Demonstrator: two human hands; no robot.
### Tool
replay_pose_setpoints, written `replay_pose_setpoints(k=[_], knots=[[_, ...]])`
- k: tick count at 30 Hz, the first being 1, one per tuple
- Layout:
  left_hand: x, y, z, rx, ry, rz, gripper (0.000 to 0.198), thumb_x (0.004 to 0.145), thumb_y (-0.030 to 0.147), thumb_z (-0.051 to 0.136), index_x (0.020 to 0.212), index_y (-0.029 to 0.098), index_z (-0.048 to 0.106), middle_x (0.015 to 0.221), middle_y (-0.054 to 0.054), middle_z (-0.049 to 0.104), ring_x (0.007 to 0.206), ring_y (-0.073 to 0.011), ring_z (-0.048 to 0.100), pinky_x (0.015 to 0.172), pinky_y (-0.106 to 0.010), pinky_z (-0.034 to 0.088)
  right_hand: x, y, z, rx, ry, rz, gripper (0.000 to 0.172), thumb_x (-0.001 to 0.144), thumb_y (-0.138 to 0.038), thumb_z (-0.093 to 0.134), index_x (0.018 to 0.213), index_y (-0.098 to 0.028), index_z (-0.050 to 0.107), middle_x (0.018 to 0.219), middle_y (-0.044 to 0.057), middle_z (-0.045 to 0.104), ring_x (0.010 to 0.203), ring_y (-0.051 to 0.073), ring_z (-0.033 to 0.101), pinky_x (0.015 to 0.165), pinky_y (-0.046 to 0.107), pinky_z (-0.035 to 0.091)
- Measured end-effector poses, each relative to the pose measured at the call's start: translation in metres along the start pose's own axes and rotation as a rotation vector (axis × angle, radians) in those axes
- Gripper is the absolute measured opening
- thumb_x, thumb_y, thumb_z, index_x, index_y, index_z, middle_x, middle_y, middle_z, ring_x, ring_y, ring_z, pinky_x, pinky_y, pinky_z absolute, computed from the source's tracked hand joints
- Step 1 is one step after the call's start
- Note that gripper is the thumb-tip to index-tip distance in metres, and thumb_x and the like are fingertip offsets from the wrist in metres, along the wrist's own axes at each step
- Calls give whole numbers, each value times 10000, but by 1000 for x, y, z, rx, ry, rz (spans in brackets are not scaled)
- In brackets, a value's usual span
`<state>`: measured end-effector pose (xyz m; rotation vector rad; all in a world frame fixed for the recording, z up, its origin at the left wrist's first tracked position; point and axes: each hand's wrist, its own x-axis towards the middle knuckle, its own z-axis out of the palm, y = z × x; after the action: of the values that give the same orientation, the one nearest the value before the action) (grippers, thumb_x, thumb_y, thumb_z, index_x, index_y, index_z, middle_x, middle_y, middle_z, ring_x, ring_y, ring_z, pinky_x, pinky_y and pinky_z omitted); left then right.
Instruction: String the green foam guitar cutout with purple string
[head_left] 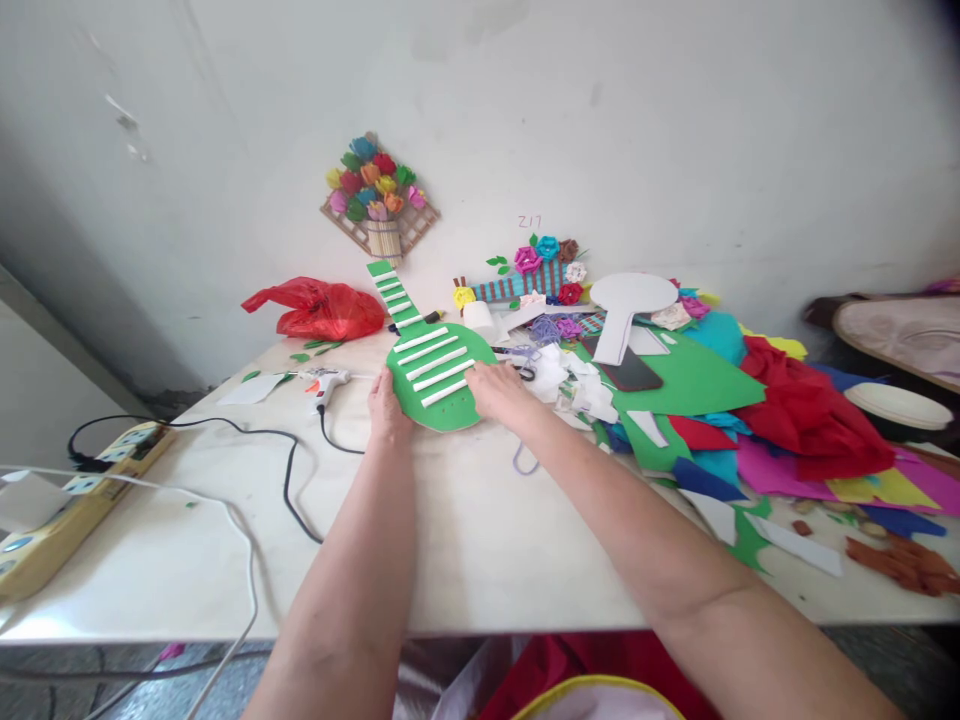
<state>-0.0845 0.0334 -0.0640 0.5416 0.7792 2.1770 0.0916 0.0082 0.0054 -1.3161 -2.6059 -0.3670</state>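
Observation:
A green paddle-shaped cutout (454, 412) with a round body and a narrow neck is tilted up from the table. Several white rolled strips (435, 365) run across its body and neck in rows. My left hand (388, 408) grips the cutout's left lower edge, thumb along the side. At the right ends of the lower strips, my right hand (495, 392) has its fingers bent together on a strip; the fingertips are partly hidden. A few small dark dots show below the lowest strip. Left of the cutout lies a white glue gun (327, 386) with an orange trigger.
A yellow power strip (82, 505) and loose cables lie at the left. Behind is a red plastic bag (322, 310). Paper scraps (581, 385), a white paddle-shaped cutout (632, 295), a dark phone-like slab (634, 372) and crumpled red paper (817, 410) crowd the right.

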Motion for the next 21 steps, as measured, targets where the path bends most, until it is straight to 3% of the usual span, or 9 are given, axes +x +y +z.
replay_pose_setpoints(k=[3,6,14,18,21], knots=[[1,0,-1,13,6,5,213,746,306,578,889,154,623,930,-84,675,917,-242,624,825,-425,490,0,6,-2,31,-36,-8,356,724,-107,483,1075,-146,533,1076,140,571,941,237,576,755,310,440],[2,-1,-1,9,-14,9,234,746,312,576,898,143,628,960,-96,670,929,-246,620,841,-430,480,0,14,-8,26,-58,5,345,745,-91,450,1077,-148,525,1048,133,586,925,227,587,736,294,436],[-3,4,2,-42,-3,-10,214,736,297,590,874,139,630,954,-99,674,938,-250,616,852,-433,476,-3,38,-33,21,-77,81,225,737,-345,554,858,-178,645,883,101,668,849,235,609,719,302,410],[-1,3,1,-31,-6,-2,218,737,308,586,874,144,626,961,-99,671,958,-257,608,859,-444,469,-2,46,-37,43,-94,118,194,747,-327,544,821,-200,670,887,84,676,846,213,608,688,271,404],[2,1,-2,-21,10,-9,228,739,308,579,897,148,619,978,-95,666,970,-244,604,863,-428,467,-1,38,-31,26,-49,99,215,764,-306,524,844,-178,678,902,110,674,851,221,608,693,275,398]])
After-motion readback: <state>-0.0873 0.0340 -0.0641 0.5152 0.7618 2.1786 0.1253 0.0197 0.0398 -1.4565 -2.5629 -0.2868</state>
